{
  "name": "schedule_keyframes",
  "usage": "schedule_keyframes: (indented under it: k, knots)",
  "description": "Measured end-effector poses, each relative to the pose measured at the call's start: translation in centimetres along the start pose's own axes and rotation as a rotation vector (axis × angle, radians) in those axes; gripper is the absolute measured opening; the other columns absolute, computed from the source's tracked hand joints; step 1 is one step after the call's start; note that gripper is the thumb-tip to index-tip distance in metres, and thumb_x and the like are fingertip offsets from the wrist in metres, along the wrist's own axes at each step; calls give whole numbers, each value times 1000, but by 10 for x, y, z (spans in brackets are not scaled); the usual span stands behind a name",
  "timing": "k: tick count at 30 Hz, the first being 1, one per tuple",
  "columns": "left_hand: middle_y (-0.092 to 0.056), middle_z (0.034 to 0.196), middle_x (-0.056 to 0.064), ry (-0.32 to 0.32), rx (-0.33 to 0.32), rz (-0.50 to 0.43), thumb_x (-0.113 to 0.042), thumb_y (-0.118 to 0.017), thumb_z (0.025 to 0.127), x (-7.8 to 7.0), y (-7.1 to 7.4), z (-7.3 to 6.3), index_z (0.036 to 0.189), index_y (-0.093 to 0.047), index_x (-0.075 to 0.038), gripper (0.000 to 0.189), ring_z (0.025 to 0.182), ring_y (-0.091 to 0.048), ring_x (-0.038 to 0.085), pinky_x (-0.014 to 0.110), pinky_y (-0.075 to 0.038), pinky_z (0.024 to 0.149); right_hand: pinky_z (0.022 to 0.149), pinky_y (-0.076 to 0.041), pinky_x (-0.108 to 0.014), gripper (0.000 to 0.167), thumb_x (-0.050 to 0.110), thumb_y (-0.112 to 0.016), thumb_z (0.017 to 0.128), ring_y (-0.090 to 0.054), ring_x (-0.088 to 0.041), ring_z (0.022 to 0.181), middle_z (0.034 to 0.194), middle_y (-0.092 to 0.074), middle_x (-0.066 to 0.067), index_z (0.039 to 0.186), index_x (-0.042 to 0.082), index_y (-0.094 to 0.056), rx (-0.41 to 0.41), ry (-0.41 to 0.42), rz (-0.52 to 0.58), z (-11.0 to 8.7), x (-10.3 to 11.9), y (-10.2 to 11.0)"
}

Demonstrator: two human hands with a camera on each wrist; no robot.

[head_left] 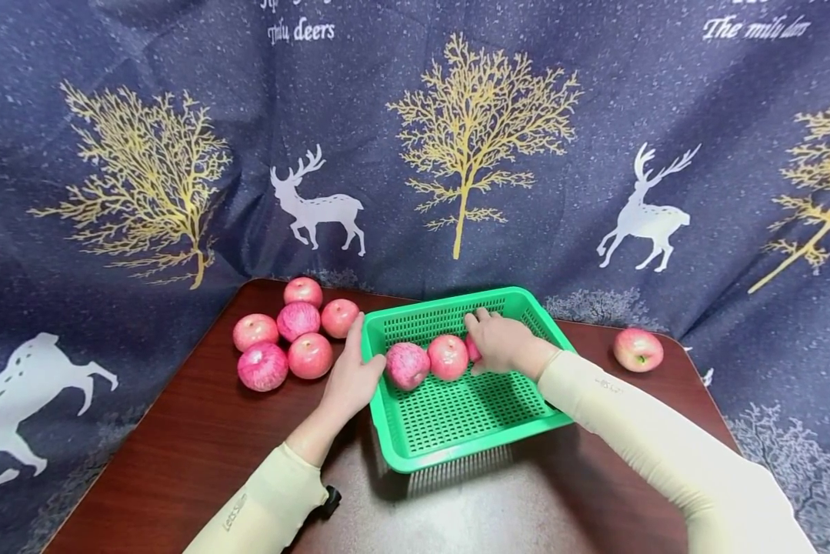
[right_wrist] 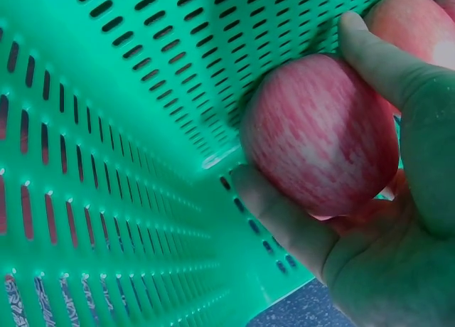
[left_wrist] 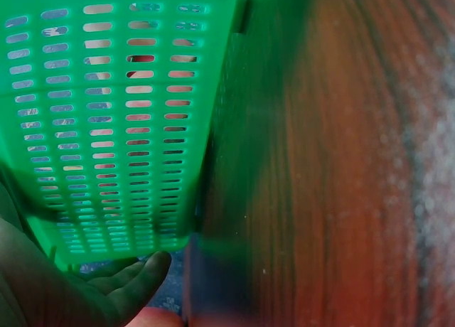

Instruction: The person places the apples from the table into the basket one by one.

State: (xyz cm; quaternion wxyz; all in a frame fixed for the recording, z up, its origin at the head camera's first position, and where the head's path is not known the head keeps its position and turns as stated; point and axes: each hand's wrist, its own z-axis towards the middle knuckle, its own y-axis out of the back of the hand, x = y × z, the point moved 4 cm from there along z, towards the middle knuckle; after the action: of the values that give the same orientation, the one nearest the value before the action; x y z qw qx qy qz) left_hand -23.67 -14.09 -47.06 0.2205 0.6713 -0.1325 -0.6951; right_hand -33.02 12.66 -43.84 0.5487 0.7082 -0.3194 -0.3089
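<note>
A green slotted plastic basket [head_left: 449, 448] stands on the table, tilted a little in the head view. My left hand [head_left: 354, 373] holds its left side, thumb over the rim and fingers along the outside wall. Inside the basket, my right hand [head_left: 505, 342] grips a red-streaked apple [right_wrist: 320, 135], mostly hidden by the hand in the head view. In the right wrist view, the thumb and fingers lie on either side of that apple, close to the slotted wall. Two more apples sit in a row to its left, a pink one [head_left: 448, 357] and a darker streaked one [head_left: 408, 365].
Several loose apples are grouped at the table's back left, among them a dark pink one [head_left: 263, 366]. A single apple [head_left: 638, 350] lies near the right edge of the brown table [head_left: 179, 462]. A dark blue cloth [head_left: 387, 192] with deer and trees hangs behind.
</note>
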Motion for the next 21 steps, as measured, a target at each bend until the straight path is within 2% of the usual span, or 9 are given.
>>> schedule_keyframes:
  k: [10,14,16,21]
  knots:
    - [-43,173,21,7,6,-4,-22,-63,102,0,-1,1,181,-16,-23,92,139,-60,44,63,-45,117,84,-64,-48,96,56,-92,88,-66,-43,114,136,-54,-28,147,-4,-45,8,-29,-8,3,0,-8]
    - [-45,171,23,-3,-6,-14,-23,-62,99,-1,0,-1,180,-19,-22,92,136,-62,47,65,-45,115,85,-64,-49,100,59,-91,87,-66,-44,115,138,-52,-30,150,-4,-44,11,-25,-10,3,0,-7]
    - [-47,169,24,-33,-25,16,-25,-62,99,9,-3,5,180,-21,-22,91,132,-64,47,62,-49,111,87,-64,-49,103,60,-91,87,-66,-45,116,141,-51,-31,151,-5,-43,14,-21,-10,2,0,-6]
    - [-45,171,22,-30,-21,17,-27,-61,99,9,-2,5,180,-20,-23,91,134,-62,46,62,-48,112,84,-65,-49,103,62,-92,85,-66,-46,120,144,-51,-31,150,-4,-46,2,-19,-21,0,0,-2]
